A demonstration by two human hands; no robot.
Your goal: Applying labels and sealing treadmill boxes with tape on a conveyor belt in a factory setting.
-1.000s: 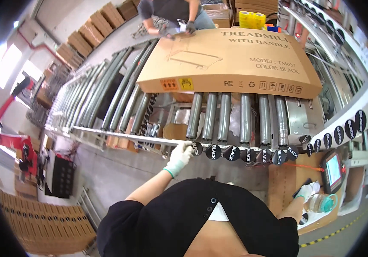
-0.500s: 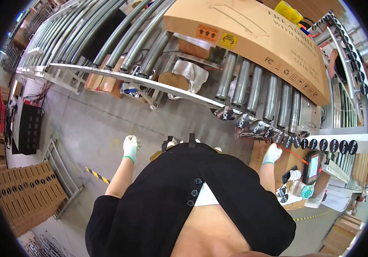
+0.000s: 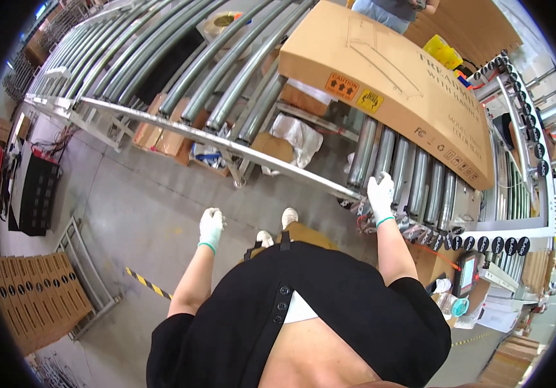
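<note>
My left hand (image 3: pixel 211 226), in a white glove with a green cuff, hangs over the floor to the left of my body. Its fingers are curled in, and no object shows in them. My right hand (image 3: pixel 380 196), gloved the same way, is raised above the near edge of the roller conveyor (image 3: pixel 363 155). Its fingers are bent together, and whatever they may hold cannot be made out. Just beyond it, a large brown carton (image 3: pixel 388 71) lies flat on the rollers. Beside this hand, a strip of round black labels (image 3: pixel 414 229) runs along the conveyor's edge.
A person (image 3: pixel 388 13) stands beyond the carton. At right are a handheld device with a screen (image 3: pixel 467 271) and a water bottle (image 3: pixel 456 305). Stacked flat cartons (image 3: pixel 38 294) and a metal frame (image 3: pixel 90 278) stand at left. Yellow tape (image 3: pixel 443 52) sits behind the carton.
My right hand has moved up and left from beside the labels to above the conveyor's edge. My left hand has shifted slightly right. The view has shifted, and a person now shows beyond the carton.
</note>
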